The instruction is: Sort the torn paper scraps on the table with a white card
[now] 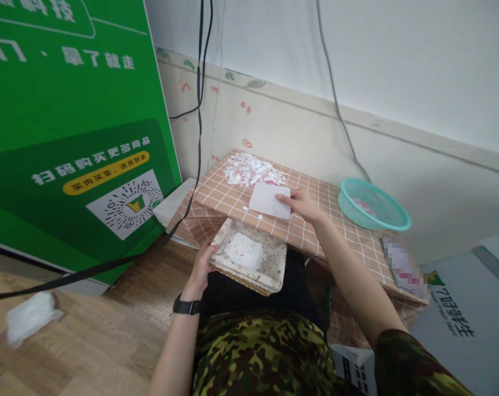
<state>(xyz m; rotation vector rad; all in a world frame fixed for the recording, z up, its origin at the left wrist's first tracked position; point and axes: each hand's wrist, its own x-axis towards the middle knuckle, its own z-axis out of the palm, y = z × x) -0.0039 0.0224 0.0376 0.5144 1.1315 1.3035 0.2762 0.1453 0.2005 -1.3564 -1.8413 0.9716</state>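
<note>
checked cloth [318, 204]; right hand [302, 205] pinches card [267, 201], long axis crosswise; left hand [203, 265] grips basket [275, 263].

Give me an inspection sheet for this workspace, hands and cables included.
Surface: tablecloth with a white grid
Job's things: white card; lined basket holding white scraps; paper heap on the tablecloth
Clutter: loose bits near the card; turquoise mesh basket; white bag on the floor
Grip: left hand holds the lined basket; right hand pinches the card
Cables: black cable hanging at left; gray cable by the wall
Surroundings: green panel with QR code
</note>
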